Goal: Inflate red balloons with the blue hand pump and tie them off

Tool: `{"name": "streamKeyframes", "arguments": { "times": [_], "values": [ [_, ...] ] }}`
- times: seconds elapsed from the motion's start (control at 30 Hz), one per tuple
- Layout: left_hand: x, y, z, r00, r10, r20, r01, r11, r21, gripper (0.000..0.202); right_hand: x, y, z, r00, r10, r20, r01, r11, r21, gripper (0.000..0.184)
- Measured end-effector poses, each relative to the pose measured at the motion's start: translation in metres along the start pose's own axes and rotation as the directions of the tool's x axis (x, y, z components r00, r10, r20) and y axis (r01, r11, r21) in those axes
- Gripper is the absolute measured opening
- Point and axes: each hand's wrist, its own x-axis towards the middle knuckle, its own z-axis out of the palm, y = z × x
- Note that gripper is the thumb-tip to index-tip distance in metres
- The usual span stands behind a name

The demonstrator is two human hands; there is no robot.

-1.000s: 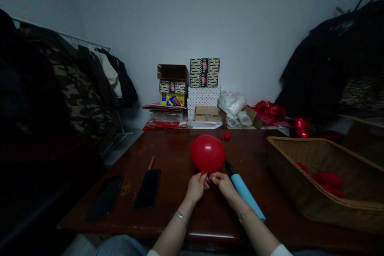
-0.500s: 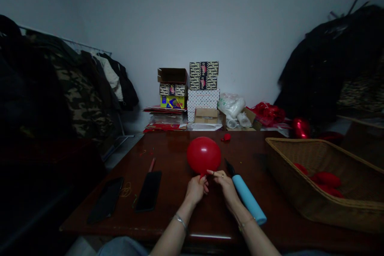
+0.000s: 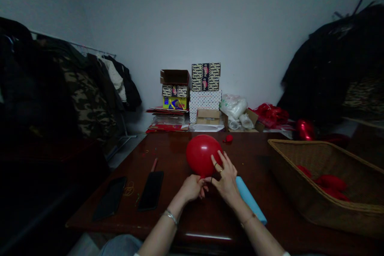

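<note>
A round, inflated red balloon (image 3: 204, 153) is at the middle of the dark table, its neck toward me. With fingers curled, my left hand (image 3: 192, 188) pinches that neck; the very end is hidden by the fingers. My right hand (image 3: 226, 178) lies along the balloon's right side, its fingers spread over the surface and its thumb reaching the neck beside my left fingers. Partly behind my right wrist lies a light blue hand pump (image 3: 251, 200); its dark nozzle is covered by the hand.
A wicker basket (image 3: 303, 200) holding red balloons (image 3: 331, 183) stands at the right. Two dark phones (image 3: 151, 191) and thin yellowish rubber bands (image 3: 129, 189) lie at the left. A small red balloon (image 3: 229, 138) sits near the far edge, before stacked boxes (image 3: 205, 77).
My right hand has shifted from the balloon's neck up against its right side, and its fingers have spread. My left hand keeps its pinch. The view has tilted slightly.
</note>
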Motion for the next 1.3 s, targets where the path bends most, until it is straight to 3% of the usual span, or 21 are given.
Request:
{"name": "streamKeyframes", "arguments": {
  "times": [0.07,0.1,0.17,0.23,0.33,0.43,0.5,0.6,0.7,0.8,0.9,1.13,1.3],
  "values": [
    [-0.009,0.017,-0.018,0.996,0.026,0.085,-0.051,0.951,0.304,0.037,0.005,-0.011,-0.011,0.986,-0.142,0.092,0.144,0.99,-0.015,0.068],
    [-0.014,0.027,-0.025,0.994,0.028,0.11,-0.077,0.88,0.469,0.036,0.008,-0.017,-0.016,0.966,-0.218,0.14,0.223,0.975,-0.021,0.07],
    [-0.024,0.049,-0.036,0.99,0.095,0.107,-0.143,0.646,0.75,0.022,0.013,-0.03,-0.022,0.902,-0.357,0.242,0.387,0.918,-0.089,0.073],
    [-0.034,0.068,-0.045,0.982,0.164,0.093,-0.16,0.466,0.87,0.021,0.017,-0.039,-0.026,0.899,-0.356,0.256,0.394,0.912,-0.115,0.065],
    [-0.045,0.086,-0.062,0.969,0.239,0.062,-0.138,0.314,0.939,0.022,0.021,-0.041,-0.028,0.942,-0.264,0.208,0.292,0.949,-0.115,0.043],
    [-0.053,0.091,-0.079,0.9,0.425,0.099,-0.2,0.199,0.96,0.015,0.023,-0.041,-0.029,0.966,-0.188,0.176,0.206,0.974,-0.093,0.034],
    [-0.055,0.088,-0.085,0.79,0.591,0.161,-0.29,0.131,0.948,0.013,0.024,-0.043,-0.03,0.971,-0.158,0.177,0.171,0.984,-0.057,0.033],
    [-0.056,0.078,-0.086,0.544,0.808,0.226,-0.414,0.023,0.91,0.016,0.023,-0.05,-0.031,0.967,-0.145,0.207,0.147,0.989,0.008,0.032],
    [-0.055,0.068,-0.083,0.325,0.899,0.294,-0.498,-0.102,0.861,0.013,0.02,-0.055,-0.031,0.961,-0.138,0.239,0.129,0.99,0.052,0.024],
    [-0.055,0.063,-0.081,0.202,0.921,0.333,-0.539,-0.179,0.823,0.009,0.017,-0.056,-0.033,0.959,-0.128,0.251,0.116,0.991,0.063,0.014],
    [-0.055,0.062,-0.081,0.178,0.925,0.335,-0.578,-0.177,0.797,0.01,0.017,-0.056,-0.035,0.957,-0.138,0.256,0.127,0.99,0.06,0.011],
    [-0.056,0.055,-0.082,0.223,0.923,0.313,-0.629,-0.108,0.77,0.019,0.019,-0.058,-0.041,0.947,-0.188,0.261,0.181,0.982,0.052,0.019],
    [-0.061,0.057,-0.079,0.231,0.912,0.338,-0.592,-0.143,0.793,0.023,0.016,-0.058,-0.039,0.957,-0.174,0.234,0.173,0.985,0.026,0.025]
  ]
}}
